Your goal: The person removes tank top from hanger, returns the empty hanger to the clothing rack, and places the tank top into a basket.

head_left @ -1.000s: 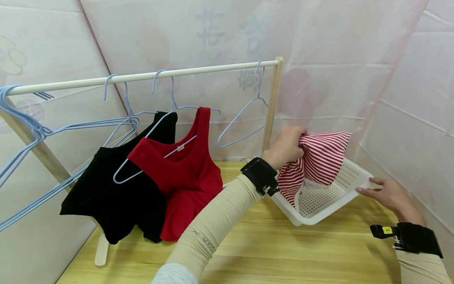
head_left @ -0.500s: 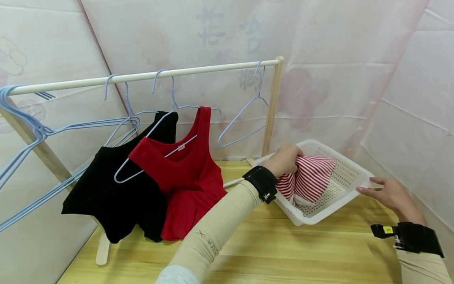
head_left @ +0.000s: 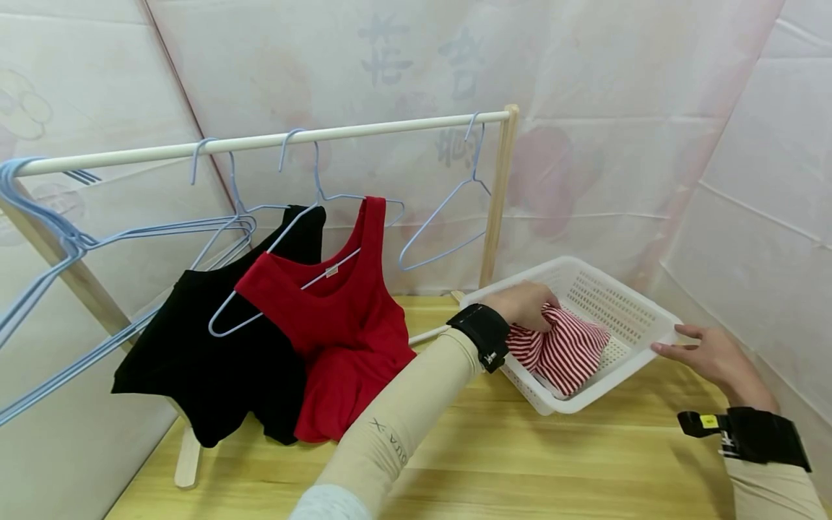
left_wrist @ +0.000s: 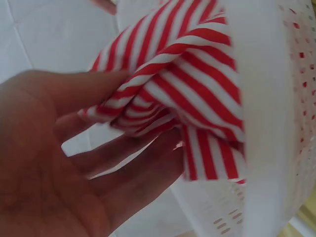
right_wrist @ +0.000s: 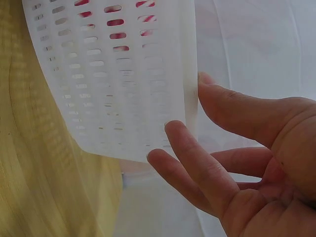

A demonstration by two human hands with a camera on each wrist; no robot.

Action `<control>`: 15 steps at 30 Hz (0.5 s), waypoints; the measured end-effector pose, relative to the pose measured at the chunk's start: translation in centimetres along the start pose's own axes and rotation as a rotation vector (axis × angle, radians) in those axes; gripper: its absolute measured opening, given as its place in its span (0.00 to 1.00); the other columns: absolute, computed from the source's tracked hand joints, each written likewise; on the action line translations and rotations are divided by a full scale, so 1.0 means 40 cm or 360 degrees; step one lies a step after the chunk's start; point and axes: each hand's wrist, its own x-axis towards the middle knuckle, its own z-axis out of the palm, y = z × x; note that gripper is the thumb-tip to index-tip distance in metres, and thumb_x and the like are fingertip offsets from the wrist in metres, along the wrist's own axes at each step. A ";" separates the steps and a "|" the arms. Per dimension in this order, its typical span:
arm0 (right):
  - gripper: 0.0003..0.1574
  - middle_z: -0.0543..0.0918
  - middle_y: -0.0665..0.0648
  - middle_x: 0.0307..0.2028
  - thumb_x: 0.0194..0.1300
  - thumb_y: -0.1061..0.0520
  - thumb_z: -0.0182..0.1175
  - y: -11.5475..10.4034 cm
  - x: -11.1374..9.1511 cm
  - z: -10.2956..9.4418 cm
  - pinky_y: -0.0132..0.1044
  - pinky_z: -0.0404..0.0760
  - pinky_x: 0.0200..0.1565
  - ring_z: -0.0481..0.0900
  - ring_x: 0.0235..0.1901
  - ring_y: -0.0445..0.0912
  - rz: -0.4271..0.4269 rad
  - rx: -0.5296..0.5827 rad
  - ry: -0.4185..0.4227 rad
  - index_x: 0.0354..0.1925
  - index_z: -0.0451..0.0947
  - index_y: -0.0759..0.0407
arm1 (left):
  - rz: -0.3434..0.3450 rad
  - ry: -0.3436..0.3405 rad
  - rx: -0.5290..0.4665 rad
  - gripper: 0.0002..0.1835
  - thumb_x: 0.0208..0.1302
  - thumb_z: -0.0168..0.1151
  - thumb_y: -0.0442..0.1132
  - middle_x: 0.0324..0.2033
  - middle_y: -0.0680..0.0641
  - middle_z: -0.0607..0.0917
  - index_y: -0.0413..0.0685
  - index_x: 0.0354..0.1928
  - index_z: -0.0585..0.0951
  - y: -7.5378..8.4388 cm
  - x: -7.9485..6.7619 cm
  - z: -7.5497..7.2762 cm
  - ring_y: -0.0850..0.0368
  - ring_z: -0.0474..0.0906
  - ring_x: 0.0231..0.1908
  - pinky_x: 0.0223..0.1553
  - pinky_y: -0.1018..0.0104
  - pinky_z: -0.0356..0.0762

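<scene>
A red-and-white striped cloth garment (head_left: 575, 352) lies bunched inside a white perforated plastic basket (head_left: 617, 377). My left hand (head_left: 525, 303) reaches over the basket's left rim. It pinches a fold of the garment between thumb and fingers, as the left wrist view shows with the striped cloth (left_wrist: 197, 84) up close. The garment's full shape is hidden by its folds. At the basket's right corner, my right hand (head_left: 718, 361) holds the rim, thumb on one side and fingertips against the perforated wall (right_wrist: 113, 84) in the right wrist view.
A rack with a white rail (head_left: 390, 128) stands behind and left. A red tank top (head_left: 338, 318) and a black garment (head_left: 214, 339) hang there on blue hangers. One bare hanger (head_left: 442, 209) hangs near the right post; several more hangers (head_left: 65, 238) crowd the left end.
My left hand has lowered the striped garment from above the basket down into it, where it now lies bunched. The right hand has stayed at the rim.
</scene>
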 end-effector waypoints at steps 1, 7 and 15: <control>0.66 0.59 0.89 0.66 0.73 0.31 0.56 -0.001 0.000 0.000 0.73 0.72 0.52 0.62 0.64 0.84 0.0004 0.0000 -0.0004 0.75 0.41 0.83 | 0.0001 -0.0036 0.0001 0.23 0.68 0.66 0.41 0.63 0.59 0.82 0.58 0.65 0.81 0.001 -0.001 -0.004 0.66 0.76 0.59 0.59 0.77 0.71; 0.65 0.60 0.89 0.66 0.74 0.32 0.56 -0.005 -0.001 -0.001 0.73 0.72 0.53 0.63 0.64 0.84 0.0007 0.0004 -0.0005 0.75 0.42 0.83 | -0.0037 -0.0098 -0.0053 0.31 0.64 0.70 0.37 0.68 0.59 0.78 0.63 0.69 0.77 0.008 -0.010 -0.026 0.65 0.74 0.60 0.59 0.73 0.73; 0.65 0.57 0.89 0.67 0.74 0.32 0.55 -0.005 -0.003 -0.001 0.73 0.72 0.53 0.62 0.64 0.84 0.0008 -0.0006 -0.0005 0.74 0.41 0.83 | -0.0048 -0.0204 -0.0079 0.31 0.65 0.67 0.32 0.67 0.61 0.78 0.67 0.68 0.79 0.010 -0.009 -0.023 0.65 0.73 0.53 0.48 0.76 0.72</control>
